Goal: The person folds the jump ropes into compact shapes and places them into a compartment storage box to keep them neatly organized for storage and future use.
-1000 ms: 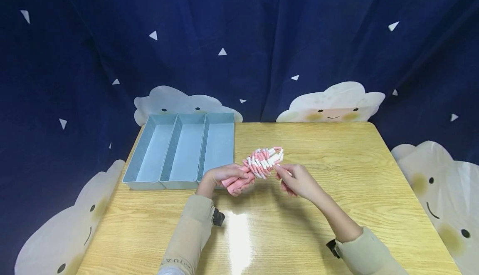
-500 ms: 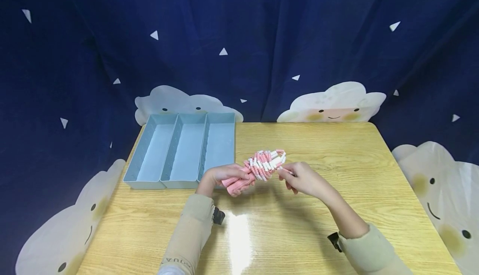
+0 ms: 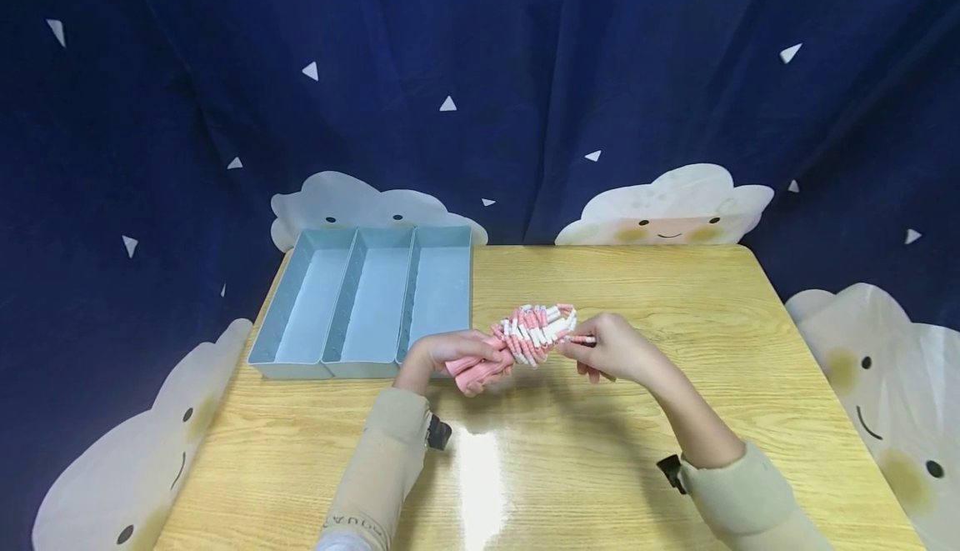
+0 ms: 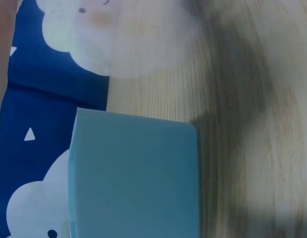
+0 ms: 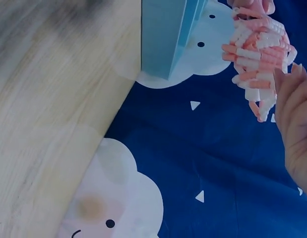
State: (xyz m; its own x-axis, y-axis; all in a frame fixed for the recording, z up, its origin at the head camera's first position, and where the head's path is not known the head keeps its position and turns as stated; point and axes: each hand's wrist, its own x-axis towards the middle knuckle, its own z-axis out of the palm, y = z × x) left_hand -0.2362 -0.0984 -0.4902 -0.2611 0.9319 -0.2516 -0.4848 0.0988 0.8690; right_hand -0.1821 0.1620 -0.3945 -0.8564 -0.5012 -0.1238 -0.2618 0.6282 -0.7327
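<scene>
A bundled beaded jump rope [image 3: 534, 336] in pink and white is held above the table in the head view. My left hand [image 3: 450, 349] grips its two pink handles [image 3: 480, 369]. At the other end of the bundle, my right hand [image 3: 615, 353] pinches a strand of beads, which sticks out past the fingers. In the right wrist view the beaded coil [image 5: 257, 57] hangs beside the right hand [image 5: 298, 119], with left-hand fingers [image 5: 265, 6] at the top. Neither the rope nor its handles show in the left wrist view.
A light blue tray [image 3: 367, 370] with three long compartments stands at the table's back left, close to the left hand. The wooden table [image 3: 675, 309] extends to the right. A dark blue curtain [image 3: 510, 51] with clouds and triangles hangs behind.
My right hand has moved slightly right, and its strand now shows more beyond the fingers. The beaded bundle has shifted slightly right and down. My left hand stays nearly still on the handles.
</scene>
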